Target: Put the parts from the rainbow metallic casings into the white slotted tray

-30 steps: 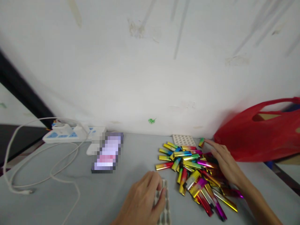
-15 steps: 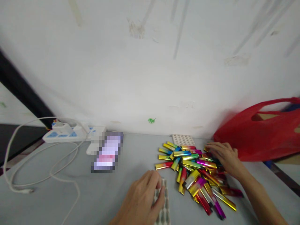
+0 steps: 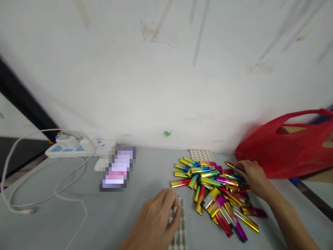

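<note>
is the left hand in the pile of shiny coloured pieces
No, the left hand is at the pale gridded tray, apart from the pile of shiny coloured pieces.

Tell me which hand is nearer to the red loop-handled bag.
Right. The right hand is by the left end of the bag; the left hand is farther left.

Single head camera, above and behind left hand [image 3: 157, 216] and right hand [image 3: 252, 174], looking forward and down. Faces wall [image 3: 166, 76] beyond both hands, filling most of upper half. Left hand nearer, by bottom edge; right hand farther out. Table [image 3: 114, 215] under hands seen slantwise, close range.
</note>
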{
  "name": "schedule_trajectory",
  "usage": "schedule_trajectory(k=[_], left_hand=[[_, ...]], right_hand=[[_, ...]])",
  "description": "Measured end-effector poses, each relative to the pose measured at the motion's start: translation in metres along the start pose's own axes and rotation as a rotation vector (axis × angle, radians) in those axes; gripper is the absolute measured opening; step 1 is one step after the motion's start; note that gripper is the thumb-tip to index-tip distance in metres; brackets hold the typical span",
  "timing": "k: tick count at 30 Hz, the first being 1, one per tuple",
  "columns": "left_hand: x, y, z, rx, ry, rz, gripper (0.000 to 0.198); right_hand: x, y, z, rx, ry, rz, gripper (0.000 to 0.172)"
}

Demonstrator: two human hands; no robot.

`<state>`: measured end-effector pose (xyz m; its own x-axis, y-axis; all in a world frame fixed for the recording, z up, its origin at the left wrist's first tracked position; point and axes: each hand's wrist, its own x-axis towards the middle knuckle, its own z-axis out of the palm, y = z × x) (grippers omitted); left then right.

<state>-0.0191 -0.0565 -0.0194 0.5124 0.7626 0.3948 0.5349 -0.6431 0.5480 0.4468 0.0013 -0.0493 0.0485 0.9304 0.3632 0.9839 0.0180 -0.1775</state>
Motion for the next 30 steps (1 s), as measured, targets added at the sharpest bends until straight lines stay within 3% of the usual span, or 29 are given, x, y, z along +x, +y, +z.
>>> schedule_trajectory(k=[4, 7, 10, 15, 26, 30], left_hand=[[0.001, 0.001, 0.001, 0.007, -0.010, -0.010, 0.019], [0.002, 0.001, 0.001, 0.008, -0.014, -0.015, 0.019], [0.003, -0.001, -0.001, 0.005, -0.013, -0.062, 0.017], [0.003, -0.004, 0.000, 0.046, -0.015, -0.136, 0.015], [0.003, -0.006, 0.004, 0.083, -0.050, -0.155, 0.016], [0.004, -0.007, 0.003, 0.079, 0.013, -0.197, 0.015]], right_hand=[[-0.001, -0.011, -0.009, 0.023, 0.046, 0.039, 0.058], [-0.007, -0.039, -0.026, 0.115, 0.063, 0.026, 0.060], [-0.016, -0.079, -0.045, 0.389, 0.010, -0.022, 0.054], [-0.022, -0.123, -0.054, 0.535, -0.120, -0.108, 0.042], [-0.023, -0.119, -0.041, 0.446, -0.135, -0.173, 0.033], [-0.023, -0.120, -0.042, 0.454, -0.133, -0.167, 0.031]])
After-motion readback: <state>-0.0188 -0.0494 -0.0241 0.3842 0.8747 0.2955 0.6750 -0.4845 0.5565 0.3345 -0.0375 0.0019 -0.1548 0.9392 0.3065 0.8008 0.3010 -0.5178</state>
